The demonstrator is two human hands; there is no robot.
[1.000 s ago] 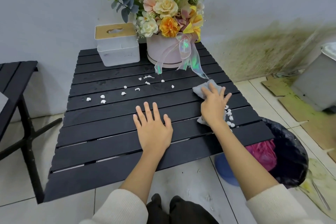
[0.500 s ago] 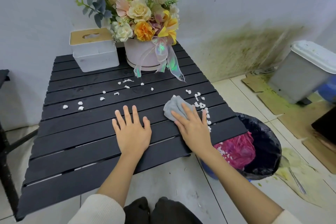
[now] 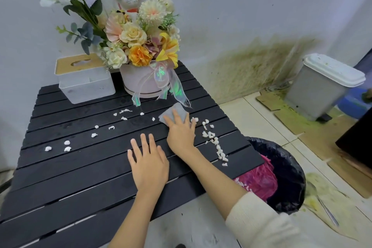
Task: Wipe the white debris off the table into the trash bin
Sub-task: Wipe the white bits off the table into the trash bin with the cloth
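Pressing one grey cloth (image 3: pixel 173 113) with flat fingers, right hand (image 3: pixel 181 135); left hand (image 3: pixel 150 164) splayed on table (image 3: pixel 80 177).

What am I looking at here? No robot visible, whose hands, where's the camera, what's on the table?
No machine: a person works bare-handed, filmed by one wide-angle camera on their head looking down. The left hand lies flat and empty on the black slatted table. The right hand presses a grey cloth onto the slats. White debris is gathered in a line near the table's right edge; more crumbs sit scattered further left. At the back stand a tissue box and a flower arrangement. A black-lined trash bin waits below the right edge.
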